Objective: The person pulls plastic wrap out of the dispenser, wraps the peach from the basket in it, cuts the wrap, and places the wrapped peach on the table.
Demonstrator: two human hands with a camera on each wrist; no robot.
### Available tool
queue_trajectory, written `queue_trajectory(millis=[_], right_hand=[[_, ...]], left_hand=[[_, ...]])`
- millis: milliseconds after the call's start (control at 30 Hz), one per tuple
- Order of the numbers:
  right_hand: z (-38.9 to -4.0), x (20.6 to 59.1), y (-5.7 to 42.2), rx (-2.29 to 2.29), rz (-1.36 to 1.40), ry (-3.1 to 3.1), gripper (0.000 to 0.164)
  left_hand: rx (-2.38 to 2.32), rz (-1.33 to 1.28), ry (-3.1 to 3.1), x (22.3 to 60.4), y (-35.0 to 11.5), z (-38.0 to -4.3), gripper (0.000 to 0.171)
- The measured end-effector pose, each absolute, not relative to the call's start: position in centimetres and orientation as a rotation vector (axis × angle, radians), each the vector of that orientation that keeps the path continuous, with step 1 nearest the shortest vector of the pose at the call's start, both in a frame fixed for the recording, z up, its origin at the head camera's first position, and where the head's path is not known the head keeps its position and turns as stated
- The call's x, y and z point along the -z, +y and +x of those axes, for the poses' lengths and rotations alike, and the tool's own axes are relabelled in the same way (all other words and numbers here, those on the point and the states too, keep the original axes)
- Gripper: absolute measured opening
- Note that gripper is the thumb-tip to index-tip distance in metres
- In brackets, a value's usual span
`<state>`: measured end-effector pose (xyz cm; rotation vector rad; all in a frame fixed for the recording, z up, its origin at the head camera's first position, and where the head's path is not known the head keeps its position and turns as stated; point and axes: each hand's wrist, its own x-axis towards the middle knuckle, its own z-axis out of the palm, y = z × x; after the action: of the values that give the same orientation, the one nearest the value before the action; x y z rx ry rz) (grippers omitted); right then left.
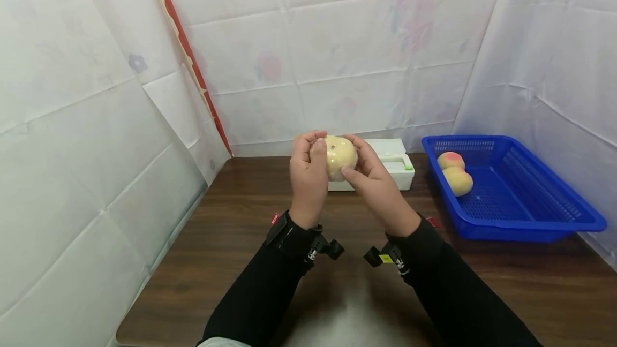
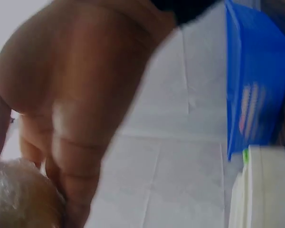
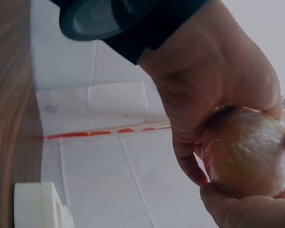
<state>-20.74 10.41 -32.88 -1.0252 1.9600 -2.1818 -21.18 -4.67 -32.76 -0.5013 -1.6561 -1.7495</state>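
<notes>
Up over the table, a yellow peach (image 1: 340, 155) wrapped in clear plastic film is held between both hands. My left hand (image 1: 308, 175) grips its left side, thumb towards me. From the right, my right hand (image 1: 381, 189) curls round it, with the thumb pressing low on the front. In the right wrist view the film on the peach (image 3: 244, 154) looks shiny and wrinkled. Only part of the wrapped peach (image 2: 21, 197) shows at the lower left of the left wrist view. Behind the hands stands a white box (image 1: 402, 178) with its lid raised, partly hidden by them.
On the right of the brown wooden table (image 1: 231, 261) sits a blue plastic basket (image 1: 520, 224). Inside it, at the left, lie two peaches, one pinkish (image 1: 451, 160) and one yellow (image 1: 459, 182). White sheeting (image 1: 337, 58) hangs around the table at the back and sides.
</notes>
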Motion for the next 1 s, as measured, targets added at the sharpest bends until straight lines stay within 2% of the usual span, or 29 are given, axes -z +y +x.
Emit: queue_trajectory(millis=[267, 433, 700, 1000], right_hand=[[-20.4, 34.0, 9.8, 2.189, -1.119, 2.180, 0.065], [-20.9, 34.5, 9.5, 2.305, -1.206, 2.287, 0.074], [-21.9, 35.5, 9.3, 2.327, -1.327, 2.607, 0.086], [-22.4, 36.0, 9.0, 2.361, -1.369, 2.629, 0.083]], left_hand=[[1.846, -0.572, -1.633, 33.5, -3.8, -21.8, 0.041], [1.864, -0.539, -1.603, 33.7, -2.9, -21.8, 0.036], [1.759, -0.493, -1.681, 33.9, -2.1, -21.3, 0.045], [1.737, -0.461, -1.683, 33.9, -2.3, -21.2, 0.045]])
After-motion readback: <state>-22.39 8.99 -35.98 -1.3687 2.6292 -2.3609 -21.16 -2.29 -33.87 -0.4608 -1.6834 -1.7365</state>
